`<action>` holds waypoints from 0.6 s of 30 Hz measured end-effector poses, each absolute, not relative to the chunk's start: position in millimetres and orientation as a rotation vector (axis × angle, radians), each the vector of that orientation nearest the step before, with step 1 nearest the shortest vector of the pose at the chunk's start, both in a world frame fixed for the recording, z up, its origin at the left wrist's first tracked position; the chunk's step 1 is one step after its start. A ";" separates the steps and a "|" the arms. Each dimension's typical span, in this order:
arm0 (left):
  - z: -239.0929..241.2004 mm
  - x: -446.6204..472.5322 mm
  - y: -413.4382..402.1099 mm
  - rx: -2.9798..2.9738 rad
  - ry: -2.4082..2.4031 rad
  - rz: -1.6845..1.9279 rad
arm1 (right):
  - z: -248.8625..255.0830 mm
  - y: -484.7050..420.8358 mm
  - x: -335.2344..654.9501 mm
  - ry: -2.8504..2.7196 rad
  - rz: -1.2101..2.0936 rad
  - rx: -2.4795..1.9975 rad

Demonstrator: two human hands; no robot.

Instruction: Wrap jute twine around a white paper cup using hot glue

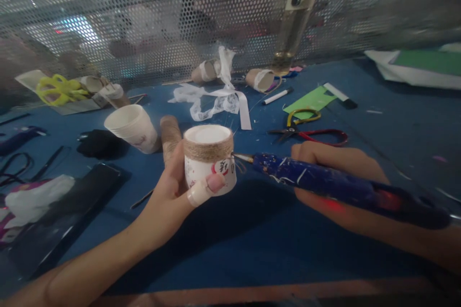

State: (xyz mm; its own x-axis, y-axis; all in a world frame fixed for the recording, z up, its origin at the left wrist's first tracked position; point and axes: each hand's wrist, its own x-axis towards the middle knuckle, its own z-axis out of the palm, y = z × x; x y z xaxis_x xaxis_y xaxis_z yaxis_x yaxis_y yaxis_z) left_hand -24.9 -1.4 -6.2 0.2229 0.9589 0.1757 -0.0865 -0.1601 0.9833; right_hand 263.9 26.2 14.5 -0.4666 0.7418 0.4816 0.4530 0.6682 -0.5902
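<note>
My left hand (180,184) is closed around a white paper cup (211,180) with printed marks, its thumb wrapped in a bandage. Brown twine (209,149) is wound in a band below the cup's rim, and a loose strand hangs at the right side. In my right hand (334,163) is a dark blue glue gun (309,172), its metal nozzle touching or almost touching the twine at the cup's right edge. A red light glows near its handle. Behind the left hand stands a roll of twine (170,134).
Stacked paper cups (131,124) lean left of the twine roll. Scissors (306,129), green paper (309,101) and markers (277,96) lie to the right. White ribbon (216,100) is farther back, near a bottle (293,24). A dark phone-like slab (68,216) lies left.
</note>
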 end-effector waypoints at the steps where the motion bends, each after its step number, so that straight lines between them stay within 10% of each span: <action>1: -6.4 -25.2 -1.3 1.376 0.908 1.183 | 15.6 26.2 263.7 -2.132 0.483 -0.913; 18: -6.3 -26.0 -0.6 1.329 0.910 1.142 | 17.6 22.9 264.8 -2.142 0.528 -0.968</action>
State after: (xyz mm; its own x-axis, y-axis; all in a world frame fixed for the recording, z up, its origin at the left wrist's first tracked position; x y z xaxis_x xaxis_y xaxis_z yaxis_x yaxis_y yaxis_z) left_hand -26.0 -0.6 -6.3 0.2384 0.9640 0.1180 -0.0995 -0.0966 0.9903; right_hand 264.8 22.9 17.6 -0.4622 0.7695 0.4407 0.4766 0.6347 -0.6083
